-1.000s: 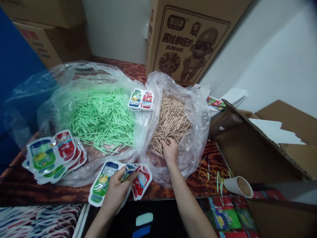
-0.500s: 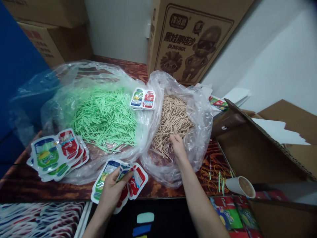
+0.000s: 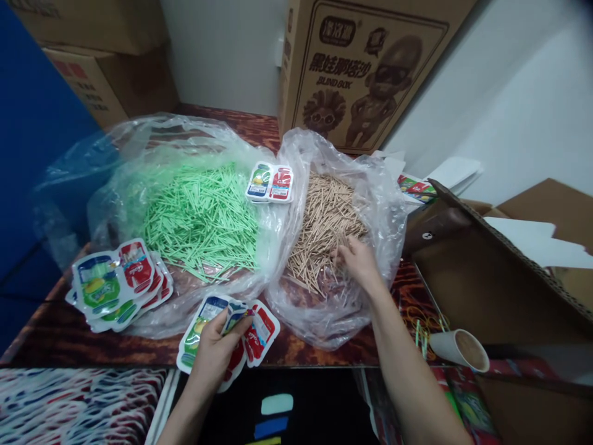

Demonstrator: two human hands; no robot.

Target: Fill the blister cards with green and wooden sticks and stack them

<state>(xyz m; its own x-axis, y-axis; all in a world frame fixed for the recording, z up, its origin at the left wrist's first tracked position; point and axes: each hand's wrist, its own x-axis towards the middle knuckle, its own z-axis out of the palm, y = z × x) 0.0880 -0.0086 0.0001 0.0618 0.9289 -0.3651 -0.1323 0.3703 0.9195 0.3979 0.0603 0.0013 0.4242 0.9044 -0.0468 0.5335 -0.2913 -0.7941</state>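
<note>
My left hand [image 3: 214, 349] grips a fanned bunch of printed packets [image 3: 259, 330], green and red, at the table's front edge. My right hand [image 3: 359, 259] reaches into a clear plastic bag [image 3: 370, 185] and its fingers pinch at the heap of tan wooden sticks [image 3: 324, 222]; whether any stick is held I cannot tell. To the left a second clear bag holds a heap of green sticks [image 3: 199, 216]. One packet [image 3: 270, 183] lies between the two bags.
A stack of the same packets [image 3: 115, 284] lies at front left. A printed carton [image 3: 361, 68] stands behind, more cartons [image 3: 92, 68] at back left. An open carton [image 3: 500, 272] is on the right, with a paper cup [image 3: 458, 349] and rubber bands [image 3: 419, 318] near it.
My right hand has slid to the right and farther into the tan sticks. My left hand with the packets has stayed near the front edge. The view has shifted slightly.
</note>
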